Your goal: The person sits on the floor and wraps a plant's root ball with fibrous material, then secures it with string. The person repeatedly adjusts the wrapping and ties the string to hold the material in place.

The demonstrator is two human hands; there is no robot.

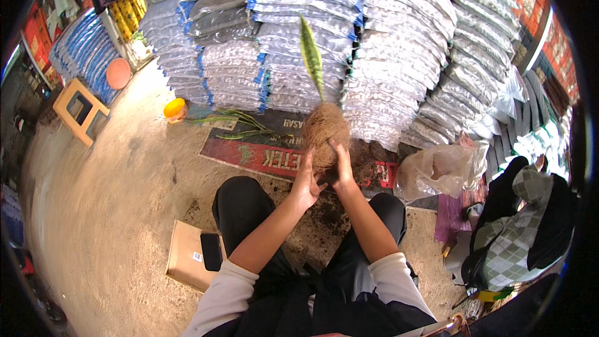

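Note:
Between my hands is a round ball of brown coconut fibre, held up over the mat. A single snake plant leaf, green with yellow edges, stands up out of its top. My left hand presses on the ball's lower left side. My right hand wraps its lower right side, thumb toward the front. The underside of the ball is partly hidden by my hands. More snake plant leaves lie on the red and black printed mat, left of the ball.
Dark soil is scattered on the mat. A clear plastic bag sits at the right, a yellow tub at the left. Stacked filled sacks line the back. A phone rests on a cardboard box. A stool stands far left.

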